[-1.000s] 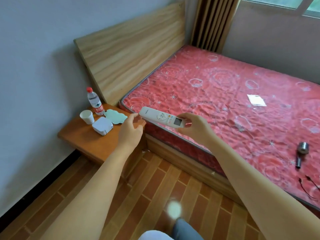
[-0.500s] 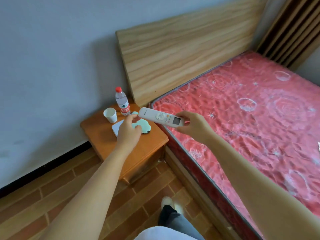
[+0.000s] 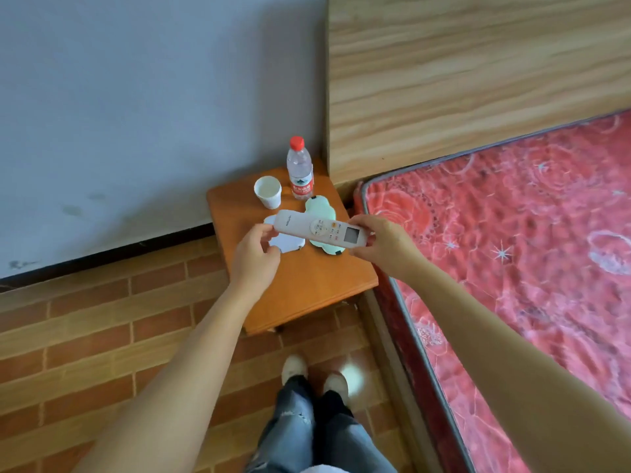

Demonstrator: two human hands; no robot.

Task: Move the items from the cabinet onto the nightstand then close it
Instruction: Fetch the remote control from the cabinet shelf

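The white remote control is held in the air above the nightstand, between both hands. The right hand grasps its display end, with the fingers curled over the top edge and the thumb underneath. The left hand is at the other end, and its fingers are half curled and touch the tip of the remote; I cannot tell if they really grip it. Directly under the remote lie a white box with rounded corners and a pale green, cloud-shaped pad. Behind the remote stand a white paper cup and a clear plastic water bottle with a red cap, both upright and near each other. The front half of the smooth orange wooden nightstand is free. To the right of the nightstand is the bed with a red quilted mattress and a light wooden headboard. In front of the nightstand, the floor has a brick-like pattern.
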